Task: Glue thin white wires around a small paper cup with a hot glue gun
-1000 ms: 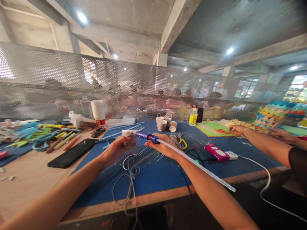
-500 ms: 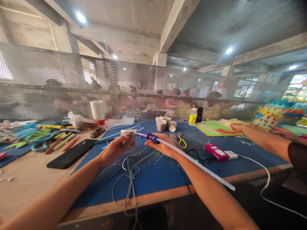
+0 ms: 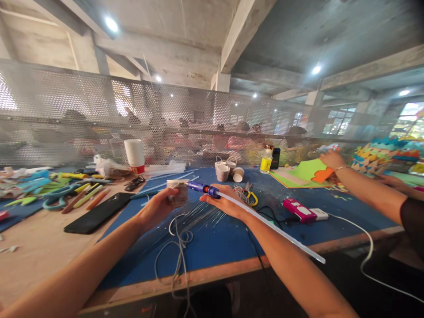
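Observation:
In my right hand point(image 3: 228, 202) is a blue glue gun point(image 3: 200, 188), its nozzle pointing left. A long, cloudy glue stick point(image 3: 271, 227) runs out of its back over my right forearm. My left hand point(image 3: 162, 201) grips a small paper cup point(image 3: 179, 195), turned so that its pale rim faces up; the nozzle meets or nearly meets that rim. Below both hands lie a loose grey cord point(image 3: 181, 240) and several thin clear rods point(image 3: 205, 214) on the blue mat point(image 3: 218, 251).
Small cord-wrapped cups point(image 3: 223, 172) stand behind my hands, near yellow-handled scissors point(image 3: 253, 198). A black phone point(image 3: 99, 213), teal scissors point(image 3: 59, 196) and a cup stack point(image 3: 134, 155) are left. Right are a magenta power strip point(image 3: 299, 210), a yellow-labelled bottle point(image 3: 266, 160) and a co-worker's arm point(image 3: 367, 187).
My hands, the glue gun and the cup stay in nearly the same place. On the right, the co-worker's hand has risen, lifting part of the green and orange paper.

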`<state>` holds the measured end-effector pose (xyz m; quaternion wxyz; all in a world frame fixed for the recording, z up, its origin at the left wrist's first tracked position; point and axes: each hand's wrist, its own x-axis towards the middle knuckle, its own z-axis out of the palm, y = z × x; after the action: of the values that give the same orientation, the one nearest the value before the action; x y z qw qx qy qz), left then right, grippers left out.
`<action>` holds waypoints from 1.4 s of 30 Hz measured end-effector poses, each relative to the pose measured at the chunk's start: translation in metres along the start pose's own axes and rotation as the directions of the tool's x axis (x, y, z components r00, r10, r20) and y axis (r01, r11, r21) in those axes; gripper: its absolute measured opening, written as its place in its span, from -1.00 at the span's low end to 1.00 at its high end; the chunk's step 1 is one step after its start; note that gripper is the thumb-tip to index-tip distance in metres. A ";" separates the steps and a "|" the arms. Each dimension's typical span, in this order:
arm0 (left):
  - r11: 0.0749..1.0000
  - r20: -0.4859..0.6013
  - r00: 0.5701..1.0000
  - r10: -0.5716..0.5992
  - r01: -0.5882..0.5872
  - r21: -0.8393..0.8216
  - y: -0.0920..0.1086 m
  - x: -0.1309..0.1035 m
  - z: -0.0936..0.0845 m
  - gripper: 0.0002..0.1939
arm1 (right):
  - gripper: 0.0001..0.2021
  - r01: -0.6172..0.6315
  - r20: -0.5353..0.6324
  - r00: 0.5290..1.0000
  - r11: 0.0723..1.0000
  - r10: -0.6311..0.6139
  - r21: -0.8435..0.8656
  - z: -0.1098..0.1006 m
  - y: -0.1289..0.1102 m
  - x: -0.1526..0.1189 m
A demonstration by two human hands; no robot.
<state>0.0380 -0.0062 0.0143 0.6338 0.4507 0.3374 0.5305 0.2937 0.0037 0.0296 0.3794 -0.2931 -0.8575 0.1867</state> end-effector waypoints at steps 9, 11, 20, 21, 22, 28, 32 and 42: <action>1.000 0.018 1.000 0.016 -0.016 0.000 0.001 0.001 -0.003 -0.68 | -0.61 -0.021 -0.015 1.000 1.000 0.021 -0.021 0.000 0.000 0.000; 1.000 0.019 1.000 0.018 -0.018 -0.002 0.000 0.001 -0.003 -0.67 | -0.61 -0.019 -0.014 1.000 0.999 0.019 -0.028 0.000 0.000 0.000; 1.000 0.047 0.999 0.018 -0.018 -0.010 0.000 0.002 -0.006 -0.64 | -0.68 -0.023 -0.021 1.000 0.999 0.023 -0.026 -0.002 0.000 -0.002; 1.000 0.045 0.999 0.018 -0.018 -0.010 0.000 0.002 -0.006 -0.64 | -0.69 -0.029 -0.022 0.999 0.999 0.029 -0.026 -0.002 0.000 -0.002; 1.000 0.044 0.999 0.016 -0.016 -0.009 0.000 0.002 -0.007 -0.64 | -0.70 -0.034 -0.023 0.999 0.999 0.033 -0.026 -0.002 0.001 -0.002; 1.000 0.048 0.999 0.017 -0.016 -0.014 -0.001 0.002 -0.009 -0.64 | -0.71 -0.031 -0.023 0.999 0.999 0.031 -0.018 -0.002 0.002 -0.002; 1.000 0.063 0.998 0.017 -0.016 -0.021 0.000 0.002 -0.009 -0.63 | -0.70 -0.030 -0.026 0.999 0.999 0.030 -0.022 -0.002 0.002 -0.002; 0.999 0.071 0.998 0.000 0.002 -0.033 0.000 0.003 -0.012 -0.64 | -0.68 0.002 -0.042 0.999 0.998 -0.004 -0.067 -0.003 0.007 0.000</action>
<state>0.0277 -0.0006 0.0103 0.6530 0.4582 0.3061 0.5195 0.2985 0.0091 0.0274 0.3875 -0.3082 -0.8556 0.1513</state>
